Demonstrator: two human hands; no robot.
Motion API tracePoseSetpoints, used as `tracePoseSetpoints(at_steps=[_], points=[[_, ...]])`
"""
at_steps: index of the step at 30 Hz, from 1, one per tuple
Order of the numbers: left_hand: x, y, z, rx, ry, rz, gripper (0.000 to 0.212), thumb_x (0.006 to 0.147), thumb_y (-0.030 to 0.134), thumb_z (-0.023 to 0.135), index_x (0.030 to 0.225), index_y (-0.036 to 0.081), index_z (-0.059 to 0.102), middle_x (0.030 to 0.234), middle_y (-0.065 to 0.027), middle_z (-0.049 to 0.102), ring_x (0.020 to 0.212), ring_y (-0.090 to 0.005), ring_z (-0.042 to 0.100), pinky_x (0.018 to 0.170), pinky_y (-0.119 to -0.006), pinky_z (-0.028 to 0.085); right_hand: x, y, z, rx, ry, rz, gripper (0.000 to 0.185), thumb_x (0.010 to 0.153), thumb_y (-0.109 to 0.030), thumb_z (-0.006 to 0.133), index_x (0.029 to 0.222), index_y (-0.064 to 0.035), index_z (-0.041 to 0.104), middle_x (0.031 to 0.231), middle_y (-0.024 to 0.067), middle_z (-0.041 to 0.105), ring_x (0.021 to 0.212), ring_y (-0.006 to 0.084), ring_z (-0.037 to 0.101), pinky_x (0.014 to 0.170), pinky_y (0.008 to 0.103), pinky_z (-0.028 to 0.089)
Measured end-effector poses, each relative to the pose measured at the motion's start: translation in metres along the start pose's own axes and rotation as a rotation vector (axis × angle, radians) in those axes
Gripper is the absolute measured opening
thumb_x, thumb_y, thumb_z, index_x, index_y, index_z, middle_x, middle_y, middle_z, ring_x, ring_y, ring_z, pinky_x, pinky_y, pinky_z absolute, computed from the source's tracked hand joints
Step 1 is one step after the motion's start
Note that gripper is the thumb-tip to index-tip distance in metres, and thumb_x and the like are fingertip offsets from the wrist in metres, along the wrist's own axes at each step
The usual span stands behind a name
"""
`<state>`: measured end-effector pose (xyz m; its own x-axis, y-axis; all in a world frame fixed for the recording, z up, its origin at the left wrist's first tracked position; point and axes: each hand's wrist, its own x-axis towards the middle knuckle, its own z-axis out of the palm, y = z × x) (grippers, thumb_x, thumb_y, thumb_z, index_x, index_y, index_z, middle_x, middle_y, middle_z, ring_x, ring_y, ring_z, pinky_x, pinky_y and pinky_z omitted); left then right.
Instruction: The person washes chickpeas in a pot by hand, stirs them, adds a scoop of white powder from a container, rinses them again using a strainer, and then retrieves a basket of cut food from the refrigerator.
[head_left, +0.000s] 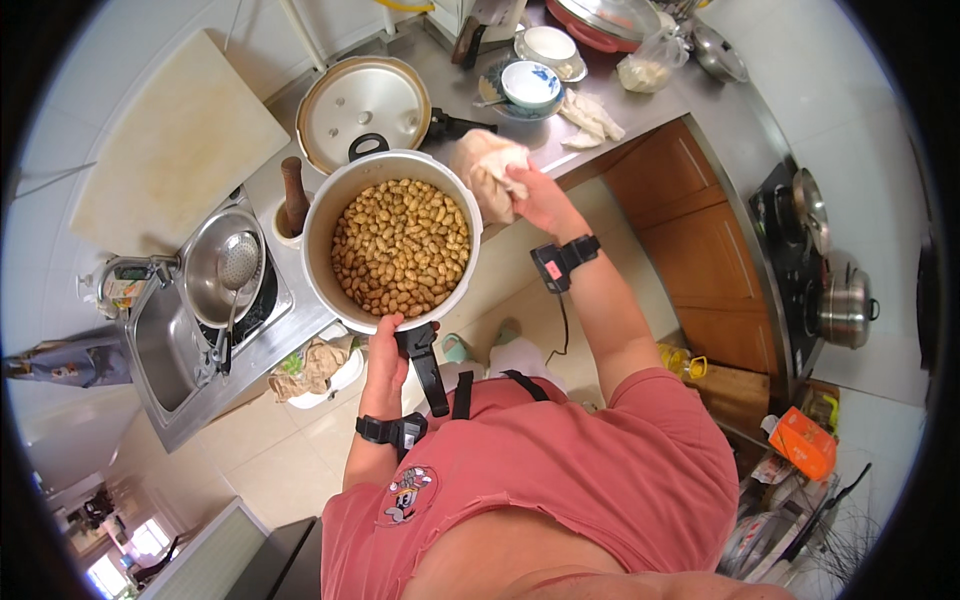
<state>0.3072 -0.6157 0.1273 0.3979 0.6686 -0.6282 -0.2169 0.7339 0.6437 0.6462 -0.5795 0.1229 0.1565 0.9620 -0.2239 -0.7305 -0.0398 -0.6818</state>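
A metal pressure cooker pot (316, 225), with a black long handle (426, 367), is filled with peanuts in their shells (403, 247). My left hand (388, 356) is at the pot's near rim, beside the base of that handle, with the thumb up on the rim. To the right of the pot, my right hand (538, 196) grips a pale, crumpled cloth (484, 169), close to the pot's wall. Behind the pot the round pressure cooker lid (360, 105) lies on the steel counter (442, 82), its inner side showing. Part of each hand's grip is hidden.
At the left is a sink (156, 367) with a metal basin (196, 262) and a skimmer (240, 262). A wooden pestle (294, 191) stands in a mortar. Bowls (531, 84), another cloth (592, 116) and a cleaver (491, 22) are at the back. A steel pot (846, 307) stands right, by the stove.
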Motion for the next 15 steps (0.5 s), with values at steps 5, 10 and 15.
tracePoseSetpoints(at_steps=[5,10,15], points=[[0.001,0.0,-0.004,0.006,0.025,-0.006,0.042,0.084,0.02,0.038,0.109,-0.012,0.047,0.095,-0.0233,0.062,0.083,-0.0337,0.064,0.076,-0.04,0.052,0.012,0.05,-0.033,-0.251,0.322,0.009,0.066,0.08,-0.007,0.063,0.132,-0.0086,0.023,0.112,0.0091,0.052,0.109,0.0202,0.051,0.084,0.0334,0.048],[0.003,-0.006,-0.013,-0.011,0.052,-0.001,0.044,0.084,0.022,0.036,0.108,-0.014,0.046,0.094,-0.0263,0.061,0.085,-0.0347,0.063,0.078,-0.041,0.051,0.02,0.034,-0.018,-0.222,0.228,-0.088,0.055,0.08,0.001,0.057,0.128,-0.0057,0.031,0.116,0.0115,0.051,0.102,0.0229,0.055,0.084,0.0342,0.049],[0.006,-0.008,-0.024,-0.008,0.054,0.0,0.045,0.084,0.021,0.037,0.109,-0.014,0.046,0.095,-0.0259,0.061,0.085,-0.0352,0.063,0.079,-0.041,0.051,-0.009,-0.056,0.026,-0.01,-0.051,-0.213,0.055,0.076,0.007,0.048,0.129,-0.006,0.037,0.109,0.0099,0.055,0.095,0.0211,0.058,0.08,0.0336,0.051]])
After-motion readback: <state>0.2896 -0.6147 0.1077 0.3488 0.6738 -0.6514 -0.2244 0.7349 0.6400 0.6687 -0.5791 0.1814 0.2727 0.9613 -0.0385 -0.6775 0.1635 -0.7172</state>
